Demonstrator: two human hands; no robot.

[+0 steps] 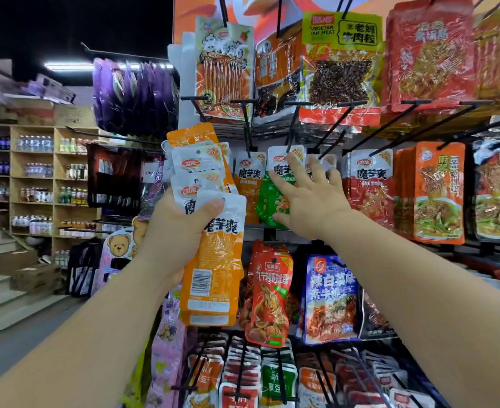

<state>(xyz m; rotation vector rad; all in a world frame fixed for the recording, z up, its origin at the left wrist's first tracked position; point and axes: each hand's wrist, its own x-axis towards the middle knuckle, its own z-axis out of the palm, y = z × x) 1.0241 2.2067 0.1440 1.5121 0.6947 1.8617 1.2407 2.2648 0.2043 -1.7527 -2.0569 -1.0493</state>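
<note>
Head view: in the middle of the frame, the left hand (175, 234) grasps a fanned bunch of orange packets (210, 278), thumb pressed across their white tops, the packets upright and held just in front of the rack. Right of it, the right hand (310, 201) is released, fingers straight and spread, reaching onto a green packet (267, 201) that hangs from a black hook (291, 128). An orange hanging packet (248, 187) is just left of the green one, and red packets (369, 189) hang to the right. Purple bags (130, 95) hang at upper left, above wooden shelves (33, 125) of bottles at the left edge.
</note>
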